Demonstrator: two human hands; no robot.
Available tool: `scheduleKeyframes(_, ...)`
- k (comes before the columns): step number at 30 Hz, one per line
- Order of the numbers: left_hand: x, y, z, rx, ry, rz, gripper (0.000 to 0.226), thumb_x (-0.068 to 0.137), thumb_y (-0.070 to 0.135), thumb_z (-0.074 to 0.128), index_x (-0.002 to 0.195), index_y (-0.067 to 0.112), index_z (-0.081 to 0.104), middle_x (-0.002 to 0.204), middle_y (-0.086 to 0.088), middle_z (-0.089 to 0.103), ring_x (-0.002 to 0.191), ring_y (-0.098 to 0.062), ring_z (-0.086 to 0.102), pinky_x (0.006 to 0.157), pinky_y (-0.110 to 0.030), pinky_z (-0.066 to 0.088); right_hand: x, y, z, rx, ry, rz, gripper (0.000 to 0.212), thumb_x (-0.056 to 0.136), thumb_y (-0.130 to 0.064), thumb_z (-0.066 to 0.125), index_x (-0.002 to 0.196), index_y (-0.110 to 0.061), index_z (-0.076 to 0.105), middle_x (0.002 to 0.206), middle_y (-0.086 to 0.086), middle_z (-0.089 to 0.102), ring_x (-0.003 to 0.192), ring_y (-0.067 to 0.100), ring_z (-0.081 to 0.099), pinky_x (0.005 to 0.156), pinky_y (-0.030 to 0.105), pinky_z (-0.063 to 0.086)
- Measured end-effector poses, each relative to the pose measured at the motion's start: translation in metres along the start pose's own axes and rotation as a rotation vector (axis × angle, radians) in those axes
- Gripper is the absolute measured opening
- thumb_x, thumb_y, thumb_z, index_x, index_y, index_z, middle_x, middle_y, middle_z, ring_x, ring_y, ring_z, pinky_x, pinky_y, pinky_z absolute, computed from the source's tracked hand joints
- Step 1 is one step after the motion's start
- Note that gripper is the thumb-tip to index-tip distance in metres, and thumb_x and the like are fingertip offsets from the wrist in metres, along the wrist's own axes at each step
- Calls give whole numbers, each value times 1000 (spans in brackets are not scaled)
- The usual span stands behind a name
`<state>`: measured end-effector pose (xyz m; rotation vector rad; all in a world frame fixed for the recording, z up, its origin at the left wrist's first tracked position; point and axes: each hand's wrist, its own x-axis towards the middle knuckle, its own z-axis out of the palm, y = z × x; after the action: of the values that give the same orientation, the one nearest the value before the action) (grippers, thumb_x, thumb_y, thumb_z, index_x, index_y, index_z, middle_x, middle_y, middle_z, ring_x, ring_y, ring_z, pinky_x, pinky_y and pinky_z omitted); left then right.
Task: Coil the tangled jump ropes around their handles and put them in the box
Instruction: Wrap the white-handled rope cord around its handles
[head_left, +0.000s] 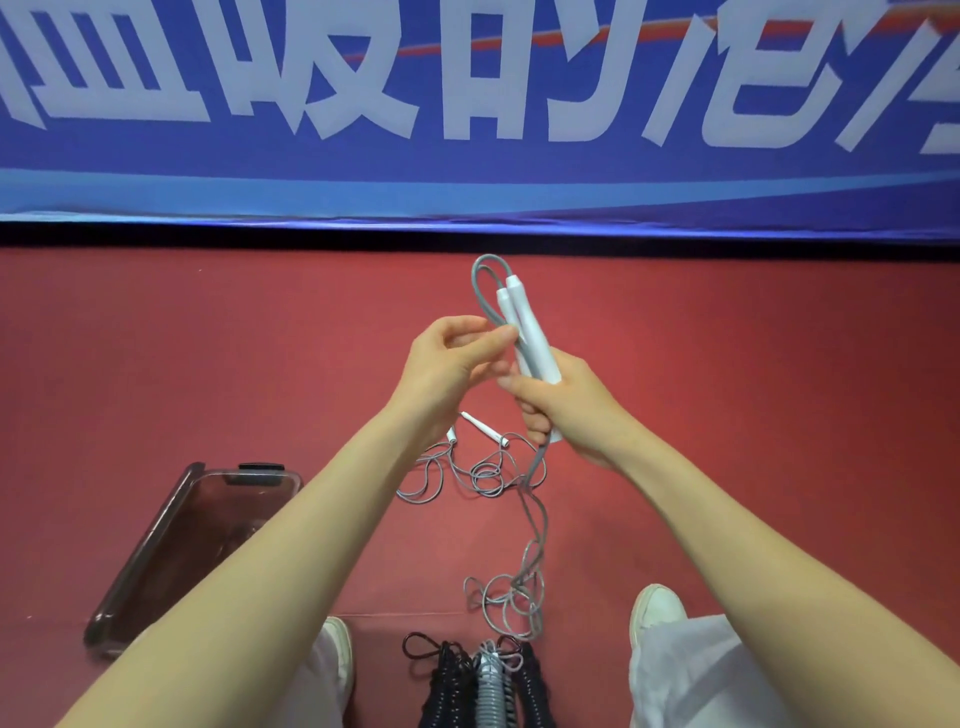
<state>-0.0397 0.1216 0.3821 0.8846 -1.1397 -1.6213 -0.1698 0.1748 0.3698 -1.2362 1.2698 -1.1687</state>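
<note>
My right hand (558, 410) grips two white jump-rope handles (524, 327) held together and upright above the red floor. Their grey rope (483, 291) loops over the handle tops, and my left hand (457, 358) pinches it beside the handles. The rest of that rope hangs from my right hand to a loose tangle on the floor (511, 603). A second grey rope (483, 473) with two white handles (483, 426) lies tangled on the floor below my hands. The clear plastic box (171, 551) stands on the floor at the lower left, partly behind my left forearm.
Coiled ropes, two dark and one grey (488, 686), lie between my feet at the bottom edge. My white shoes (657, 608) flank them. A blue banner (467, 104) with large white characters runs along the far edge of the floor.
</note>
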Motion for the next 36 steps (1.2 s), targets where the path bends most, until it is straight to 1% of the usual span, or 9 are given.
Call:
scheduleKeyframes(3, -1, 7, -5, 80, -174, -42, 16, 90, 8, 62, 105, 1, 64, 81, -1, 63, 51, -3, 48, 54, -13, 44, -5, -6, 1, 109, -182, 95, 9, 93, -7, 60, 96, -9, 52, 54, -4, 37, 41, 8, 31, 40, 21, 33)
scheduleKeyframes(6, -5, 13, -7, 74, -292, -89, 13, 95, 9, 55, 102, 8, 65, 98, -5, 69, 48, 0, 44, 54, -12, 43, -10, -10, -1, 162, -276, 156, 10, 94, -8, 59, 85, -14, 61, 55, -3, 36, 41, 7, 28, 39, 19, 31)
scheduleKeyframes(10, -5, 13, -1, 30, -232, -76, 12, 95, 9, 54, 101, 9, 64, 92, -1, 74, 49, -2, 48, 63, -15, 45, -10, -10, 4, 243, -262, 168, 12, 95, -15, 56, 102, -7, 51, 55, -3, 40, 40, 6, 32, 40, 19, 33)
scheduleKeyframes(13, 0, 16, -3, 36, -174, -74, 11, 94, 10, 56, 100, 8, 65, 88, 0, 74, 46, -3, 38, 53, -16, 40, -8, -7, 11, 329, -179, 142, 25, 97, -27, 50, 100, -2, 50, 60, 2, 52, 42, 10, 43, 46, 24, 44)
scheduleKeyframes(17, 2, 18, -6, 66, -148, -62, 13, 95, 9, 56, 103, 4, 64, 88, -1, 74, 47, -4, 44, 50, -18, 42, -5, -1, 17, 332, -140, 121, 40, 101, -34, 41, 114, 2, 51, 71, 9, 62, 53, 16, 56, 56, 30, 52)
scheduleKeyframes(22, -2, 21, -5, 38, -156, -65, 17, 96, 7, 53, 109, -1, 61, 106, -9, 70, 42, -3, 47, 44, -16, 41, -5, -1, 13, 402, -279, 90, 37, 92, -30, 48, 118, -4, 52, 83, 7, 63, 60, 13, 52, 61, 27, 49)
scheduleKeyframes(29, 3, 22, -15, 47, -222, -134, 19, 97, 11, 53, 112, 5, 61, 107, 1, 73, 47, -3, 35, 46, -15, 40, -5, 0, 7, 442, -393, 102, 31, 96, -17, 45, 122, -1, 48, 91, 7, 63, 70, 13, 55, 69, 27, 51)
scheduleKeyframes(33, 3, 22, -14, 49, -195, -112, 15, 96, 10, 54, 108, 6, 63, 91, 2, 72, 46, -2, 45, 46, -16, 41, -3, 2, 7, 463, -390, 116, 32, 93, -18, 51, 121, -2, 50, 92, 7, 65, 77, 16, 59, 76, 28, 53)
scheduleKeyframes(36, 3, 23, -15, 91, -183, -75, 12, 96, 10, 54, 102, 9, 65, 83, 5, 71, 51, -3, 50, 49, -15, 42, -1, 4, 13, 393, -285, 128, 24, 94, -17, 52, 115, -5, 53, 89, 8, 64, 82, 18, 60, 76, 28, 53)
